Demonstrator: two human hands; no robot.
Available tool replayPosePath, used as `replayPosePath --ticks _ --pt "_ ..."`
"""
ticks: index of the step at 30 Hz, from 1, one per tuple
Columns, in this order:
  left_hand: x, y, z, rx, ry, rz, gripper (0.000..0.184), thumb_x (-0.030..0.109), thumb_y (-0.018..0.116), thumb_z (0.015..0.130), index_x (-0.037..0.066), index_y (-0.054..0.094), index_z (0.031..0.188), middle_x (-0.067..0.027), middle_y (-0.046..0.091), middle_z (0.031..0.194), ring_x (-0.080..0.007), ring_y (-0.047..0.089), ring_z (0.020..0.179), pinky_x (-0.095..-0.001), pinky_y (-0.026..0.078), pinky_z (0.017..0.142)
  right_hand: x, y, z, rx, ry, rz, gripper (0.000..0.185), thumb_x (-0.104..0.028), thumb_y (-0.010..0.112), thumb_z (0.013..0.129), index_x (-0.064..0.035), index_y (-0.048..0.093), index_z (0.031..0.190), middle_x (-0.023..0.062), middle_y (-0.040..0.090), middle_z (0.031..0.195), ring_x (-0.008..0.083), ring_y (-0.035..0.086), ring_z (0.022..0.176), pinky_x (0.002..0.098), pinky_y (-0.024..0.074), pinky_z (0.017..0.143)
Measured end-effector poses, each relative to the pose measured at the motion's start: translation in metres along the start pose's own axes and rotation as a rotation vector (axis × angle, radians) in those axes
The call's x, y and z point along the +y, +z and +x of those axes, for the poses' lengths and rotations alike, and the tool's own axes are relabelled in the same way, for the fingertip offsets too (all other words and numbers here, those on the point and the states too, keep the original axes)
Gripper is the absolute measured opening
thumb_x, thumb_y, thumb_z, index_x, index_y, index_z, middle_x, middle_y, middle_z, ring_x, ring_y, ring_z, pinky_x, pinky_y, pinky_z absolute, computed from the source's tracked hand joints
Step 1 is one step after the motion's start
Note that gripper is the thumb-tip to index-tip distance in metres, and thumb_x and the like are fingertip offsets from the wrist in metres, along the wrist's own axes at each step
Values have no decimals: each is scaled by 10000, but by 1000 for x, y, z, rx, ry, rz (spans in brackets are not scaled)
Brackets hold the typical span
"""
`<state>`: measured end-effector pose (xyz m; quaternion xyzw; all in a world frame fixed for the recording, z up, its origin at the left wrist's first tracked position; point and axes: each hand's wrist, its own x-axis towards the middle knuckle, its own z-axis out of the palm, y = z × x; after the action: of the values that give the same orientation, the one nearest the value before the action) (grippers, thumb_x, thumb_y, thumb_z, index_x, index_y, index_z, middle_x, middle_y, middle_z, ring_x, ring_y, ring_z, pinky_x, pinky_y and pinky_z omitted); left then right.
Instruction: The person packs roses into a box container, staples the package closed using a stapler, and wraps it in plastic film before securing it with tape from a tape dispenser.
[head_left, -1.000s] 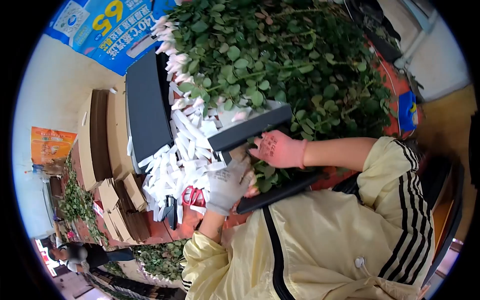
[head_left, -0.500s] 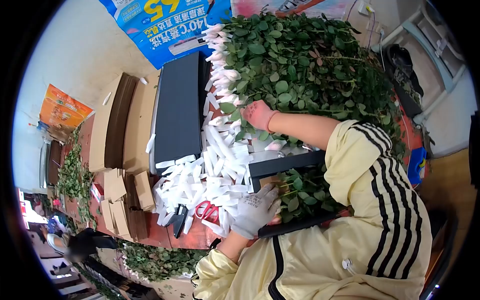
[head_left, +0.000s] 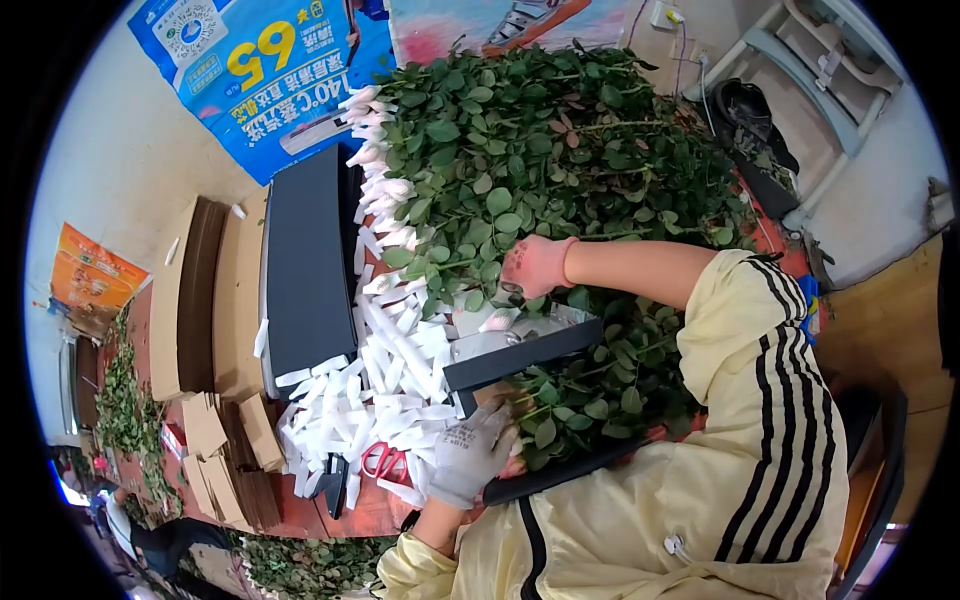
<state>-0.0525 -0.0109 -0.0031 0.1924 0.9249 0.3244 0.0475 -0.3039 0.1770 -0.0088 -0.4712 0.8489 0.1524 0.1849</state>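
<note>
My right hand (head_left: 537,266), in a pink glove, is closed on a leafy rose stem at the near edge of a large pile of rose stems (head_left: 560,150). The stem itself is mostly hidden by the fingers and leaves. My left hand (head_left: 470,455), in a pale grey glove, curls over the end of a leafy bunch (head_left: 590,395) lying in a black box (head_left: 525,355). What its fingers grip is hidden. White foam sleeves (head_left: 385,355) lie heaped left of both hands. Pale sleeved buds (head_left: 390,195) line the pile's left side.
Red-handled scissors (head_left: 383,462) and a black tool (head_left: 332,485) lie among the sleeves. A long black box lid (head_left: 312,270) and stacked cardboard (head_left: 190,290) stand at left. More leafy stems (head_left: 310,560) lie below the table edge; a folding chair (head_left: 810,110) stands at back right.
The view has shifted. My right hand has moved rightward along the pile, away from the sleeved buds. My left hand stays at the box end, shifted slightly left.
</note>
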Motion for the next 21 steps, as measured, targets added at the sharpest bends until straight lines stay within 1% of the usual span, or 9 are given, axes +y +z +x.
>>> replayPosePath --ticks 1,4,7,10,12,13,14,17,21 --pt "1 -1 0 -36 -24 -1 333 281 547 851 91 606 1117 -100 596 1163 -286 643 824 -374 514 697 0 -12 -1 -45 18 78 316 -224 514 760 -168 573 1065 63 613 1018 235 572 1022 381 420 891" --pt "-4 3 -2 -39 -35 -6 324 288 537 858 95 615 1107 -102 591 1178 -283 643 848 -362 515 709 37 -27 33 792 116 133 205 -208 492 808 -161 597 978 91 624 921 269 600 923 368 467 831" --pt "-7 4 -3 -66 -33 -30 329 303 533 860 103 617 1108 -99 583 1198 -275 645 862 -355 515 716 83 -76 74 990 281 280 205 -166 472 842 -137 605 994 112 626 960 296 597 932 391 467 837" --pt "-8 6 -4 -90 -56 -18 337 316 526 862 107 618 1109 -90 577 1216 -271 646 862 -354 514 715 127 -96 128 1002 408 213 221 -170 445 847 -125 598 1000 105 628 984 272 603 945 384 469 832" --pt "-8 6 -5 -107 -68 -8 341 327 521 864 117 619 1115 -74 576 1223 -261 646 874 -354 510 714 126 -97 158 848 566 87 246 -191 404 860 -112 571 1022 88 627 1011 250 600 971 373 458 840" --pt "-7 6 -3 -78 -71 -16 339 325 521 864 121 620 1115 -70 578 1220 -255 646 875 -350 510 711 127 -98 165 623 566 -26 261 -224 397 859 -107 546 1038 85 617 1044 234 590 987 369 433 864" --pt "-6 6 -3 -58 -74 -31 336 324 520 863 125 622 1114 -67 581 1217 -250 647 876 -347 509 708 132 -96 178 403 525 -20 319 -119 393 824 -67 528 1108 144 615 1110 300 582 1033 383 428 900" --pt "-3 4 3 -42 -60 -34 310 288 552 852 92 638 1076 -94 602 1176 -263 646 874 -345 515 718 137 -71 187 545 441 -155 246 -129 431 791 -59 603 953 155 647 1003 305 626 936 397 482 812" --pt "-5 4 -1 -14 -52 -61 280 256 575 847 76 647 1047 -111 616 1145 -278 651 845 -342 523 707 127 -112 122 741 477 100 303 -198 524 787 -131 596 1073 101 611 1084 271 582 1022 372 458 894"
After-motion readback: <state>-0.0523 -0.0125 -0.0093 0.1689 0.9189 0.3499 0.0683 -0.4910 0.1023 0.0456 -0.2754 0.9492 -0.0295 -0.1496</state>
